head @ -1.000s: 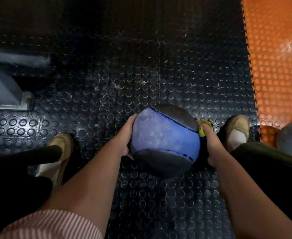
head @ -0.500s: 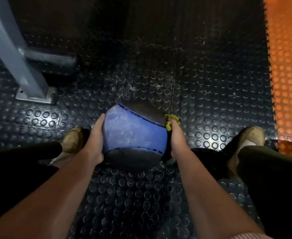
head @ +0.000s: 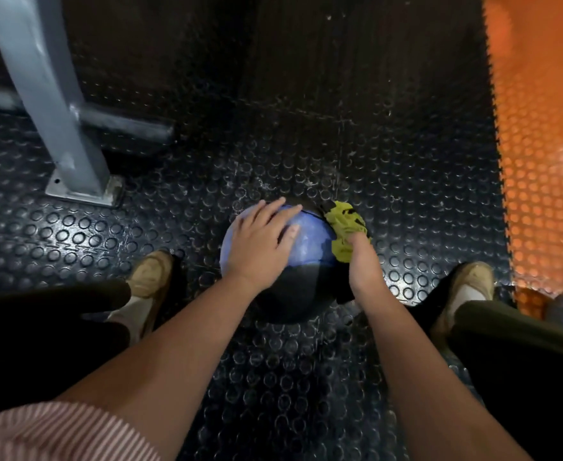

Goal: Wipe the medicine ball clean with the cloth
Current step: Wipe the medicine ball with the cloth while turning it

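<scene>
Head view, only view available.

Medicine ball (head: 310,241), blue over black, sits on the floor between the person's two shoes, roughly centre frame. Left hand (head: 258,242) lies flat across the top of the ball, fingers straight and spread apart, holding nothing. Right hand (head: 363,264) is against the ball's right side with the yellow-green cloth (head: 345,227) bunched over its fingers. The fingers are hidden under the fabric, so I cannot tell whether they curl round it or press it flat.

Step in hand, as judged: wiping the right flank while the left hand steadies the ball.
- Bear down with the left palm so the ball does not roll under the strokes.
- The blue panel shows pale smears; these probably need firm, overlapping passes.
- Turn the ball to bring the underside up.

Surface: black rubber mat (head: 273,144) with raised round studs, scuffed pale in places. Orange studded flooring (head: 539,161) joins it on the right. A grey metal post (head: 50,104) on a base plate stands far left. Lighting dim.
</scene>
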Available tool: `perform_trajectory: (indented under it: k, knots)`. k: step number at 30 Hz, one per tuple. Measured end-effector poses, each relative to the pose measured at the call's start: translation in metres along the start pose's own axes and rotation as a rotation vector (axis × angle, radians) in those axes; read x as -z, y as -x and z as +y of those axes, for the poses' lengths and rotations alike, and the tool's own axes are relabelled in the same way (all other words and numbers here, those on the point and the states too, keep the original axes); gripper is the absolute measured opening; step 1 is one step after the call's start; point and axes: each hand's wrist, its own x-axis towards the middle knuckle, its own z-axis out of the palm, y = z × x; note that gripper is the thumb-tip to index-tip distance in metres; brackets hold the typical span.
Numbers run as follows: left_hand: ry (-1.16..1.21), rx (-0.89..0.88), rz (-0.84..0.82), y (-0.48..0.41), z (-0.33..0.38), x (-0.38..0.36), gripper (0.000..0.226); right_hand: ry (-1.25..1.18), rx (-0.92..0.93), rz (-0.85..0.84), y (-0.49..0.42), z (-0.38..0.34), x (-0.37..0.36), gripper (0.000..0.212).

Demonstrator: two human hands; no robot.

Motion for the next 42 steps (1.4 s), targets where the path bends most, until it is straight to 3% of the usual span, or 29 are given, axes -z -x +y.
perform_trajectory:
  k: [4, 7, 10, 14, 18, 21, 25, 28, 31, 34, 37, 39, 42]
  knots:
    - [0.348, 0.198, 0.112, -0.017, 0.009, 0.003, 0.037, 0.410, 0.184, -0.039, 0.045, -0.010, -0.005, 0.071]
    - [0.199, 0.193, 0.054, -0.014, 0.010, 0.004, 0.041, 0.711, 0.285, -0.046, 0.065, -0.014, -0.019, 0.054]
    - [0.118, 0.161, 0.151, 0.003, 0.004, -0.004, 0.039, 0.731, 0.219, -0.012, 0.055, -0.027, -0.028, 0.053]
    - [0.208, 0.217, 0.298, 0.016, 0.002, -0.014, 0.036, 0.765, 0.184, -0.050, 0.018, -0.054, -0.029, 0.050]
    - [0.344, 0.507, 0.290, 0.000, 0.026, -0.009, 0.029, 0.776, 0.145, -0.029, 0.002, -0.061, -0.032, 0.050]
    - [0.330, 0.654, 0.359, -0.010, 0.035, -0.009, 0.021, 0.834, 0.326, -0.012, 0.012, -0.047, -0.028, 0.050]
    - [0.375, 0.610, 0.391, -0.015, 0.025, -0.006, 0.020, 0.815, 0.658, -0.111, 0.040, 0.002, -0.004, 0.062]
    - [0.317, 0.471, 0.331, -0.010, 0.024, -0.008, 0.023, 0.871, 0.604, -0.079, 0.050, 0.015, -0.001, 0.068]
    - [0.237, 0.338, 0.395, 0.005, 0.025, -0.019, 0.031, 0.904, 0.535, -0.061, 0.043, -0.001, -0.004, 0.066]
    - [0.249, 0.345, 0.422, 0.019, 0.022, -0.027, 0.038, 0.913, 0.339, -0.086, 0.014, -0.030, -0.014, 0.053]
    - [0.297, 0.343, 0.463, 0.031, 0.020, -0.028, 0.041, 0.915, 0.191, -0.151, -0.006, -0.051, -0.030, 0.052]
    - [0.340, 0.405, 0.465, 0.028, 0.018, -0.025, 0.031, 0.876, 0.239, -0.125, -0.006, -0.051, -0.034, 0.048]
    - [0.378, 0.457, 0.506, 0.015, 0.019, -0.019, 0.023, 0.773, 0.451, 0.000, 0.019, -0.025, -0.027, 0.043]
